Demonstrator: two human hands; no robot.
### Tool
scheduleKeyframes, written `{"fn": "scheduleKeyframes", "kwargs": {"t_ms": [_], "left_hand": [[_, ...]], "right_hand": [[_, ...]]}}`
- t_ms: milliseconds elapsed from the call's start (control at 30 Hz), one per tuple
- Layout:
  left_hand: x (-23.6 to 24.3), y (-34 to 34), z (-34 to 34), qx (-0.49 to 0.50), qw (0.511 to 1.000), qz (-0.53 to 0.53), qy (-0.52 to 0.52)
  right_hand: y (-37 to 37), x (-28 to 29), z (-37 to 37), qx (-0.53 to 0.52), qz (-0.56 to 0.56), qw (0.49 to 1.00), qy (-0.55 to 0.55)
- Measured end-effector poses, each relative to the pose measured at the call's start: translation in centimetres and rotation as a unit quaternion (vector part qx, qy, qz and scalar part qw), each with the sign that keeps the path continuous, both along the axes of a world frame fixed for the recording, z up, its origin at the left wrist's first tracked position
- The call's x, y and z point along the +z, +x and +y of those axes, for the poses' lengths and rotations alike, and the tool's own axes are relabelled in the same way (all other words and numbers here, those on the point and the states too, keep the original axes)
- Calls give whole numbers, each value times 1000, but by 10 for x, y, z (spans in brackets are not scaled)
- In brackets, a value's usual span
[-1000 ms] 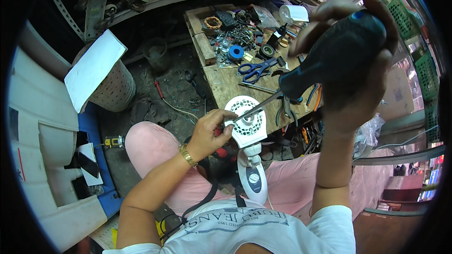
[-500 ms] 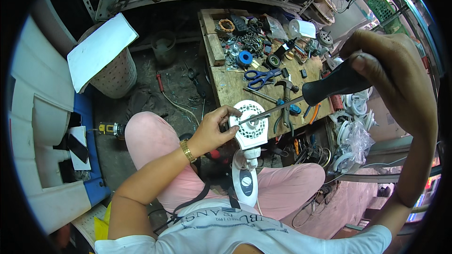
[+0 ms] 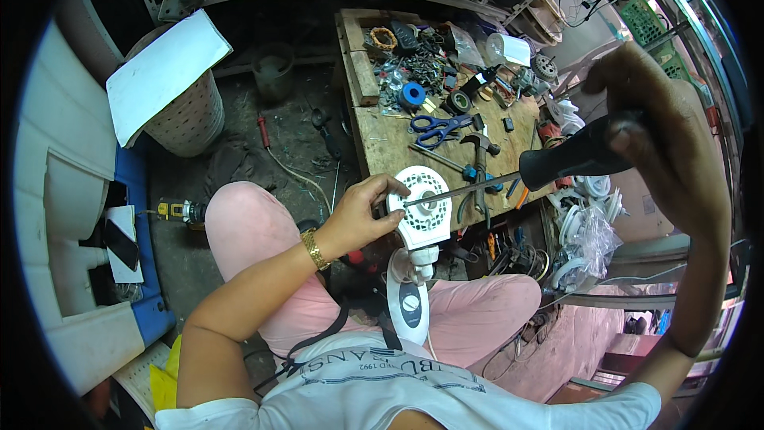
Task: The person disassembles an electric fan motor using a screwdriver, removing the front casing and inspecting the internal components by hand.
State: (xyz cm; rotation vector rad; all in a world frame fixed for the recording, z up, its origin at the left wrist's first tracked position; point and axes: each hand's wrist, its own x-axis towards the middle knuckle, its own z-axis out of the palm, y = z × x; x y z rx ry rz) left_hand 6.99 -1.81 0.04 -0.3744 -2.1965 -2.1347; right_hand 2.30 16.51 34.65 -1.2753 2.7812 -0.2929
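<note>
A white fan motor housing (image 3: 426,231) with a slotted round face stands above its white base with a dial (image 3: 409,312), between my legs. My left hand (image 3: 358,219), wearing a gold watch, grips the left rim of the housing with thumb and fingers. At the right, my right hand (image 3: 672,131) is closed round the black handle of a long screwdriver (image 3: 561,158); its fingers are slightly blurred. The shaft slants down to the left across the housing's face, its tip near the left rim beside my left fingertips. Whether a screw is under the tip is too small to tell.
A wooden bench (image 3: 382,143) ahead holds blue scissors (image 3: 438,127), a hammer (image 3: 482,151), tape rolls and many small parts. White fan parts in plastic (image 3: 585,239) lie right. Left stand a covered basket (image 3: 187,115) and a yellow drill (image 3: 177,209). A soldering iron (image 3: 263,134) lies on the floor.
My right hand has turned on the screwdriver handle and shifted slightly right. The screwdriver tip stays on the housing's left side, and my left hand keeps its hold. The whole view has shifted slightly.
</note>
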Motion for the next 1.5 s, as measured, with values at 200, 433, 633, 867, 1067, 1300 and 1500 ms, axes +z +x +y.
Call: {"fn": "scheduleKeyframes", "kwargs": {"t_ms": [200,433,633,867,1067,1300,1500], "left_hand": [[0,-1,2,7,1000,16,-2],[6,0,2,14,999,17,-27],[3,0,1,15,999,20,-28],[4,0,2,19,999,23,-21],[-1,-2,3,11,1000,13,7],[0,-1,3,-14,999,-23,34],[-5,-3,9,-41,993,-50,96]], "right_hand": [[1,2,-5,-22,-7,997,78],[-16,-16,12,222,-27,965,-135],[-1,-5,-6,80,12,997,13],[1,0,-6,35,22,997,72],[1,-1,-7,47,15,998,49],[0,-11,-4,85,-22,990,-107],[-1,8,-10,-28,37,995,87]]}}
